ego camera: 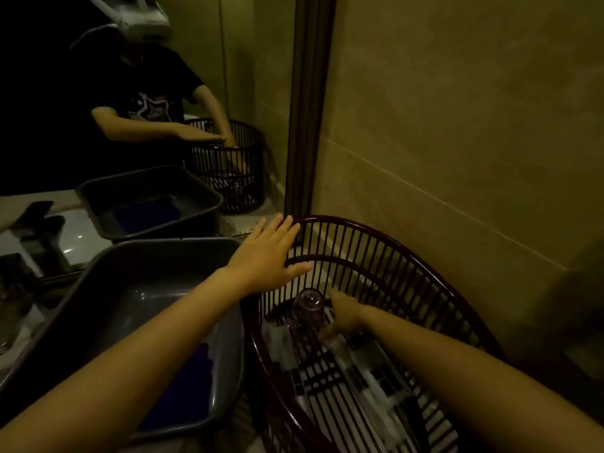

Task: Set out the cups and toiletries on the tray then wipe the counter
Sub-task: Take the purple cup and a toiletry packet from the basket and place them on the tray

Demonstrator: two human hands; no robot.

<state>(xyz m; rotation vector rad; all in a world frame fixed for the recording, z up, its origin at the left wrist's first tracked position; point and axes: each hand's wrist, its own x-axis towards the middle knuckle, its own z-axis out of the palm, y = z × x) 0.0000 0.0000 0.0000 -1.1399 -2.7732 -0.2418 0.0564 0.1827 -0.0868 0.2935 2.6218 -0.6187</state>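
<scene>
Glass cup (309,305), inverted on the floor of the dark slatted basket (376,256), lies at nine o'clock touching the right hand (343,317), whose grip half-closes around it, while the left hand (268,256) rests flat and open on the rim at twelve o'clock.

We cannot tell whether the right hand (343,313) actually grips the upturned glass cup (309,305) — its fingers lie behind the glass and the bars of the dark slatted basket (376,256), in dim light. The basket's near rim runs off the bottom edge, and the packets lying in its bottom are too murky to name. The grey tray (157,266) is cut by the left edge, with the left forearm covering part of its floor; the blue thing (186,387) inside it is half hidden — cloth or not, we cannot say.
</scene>
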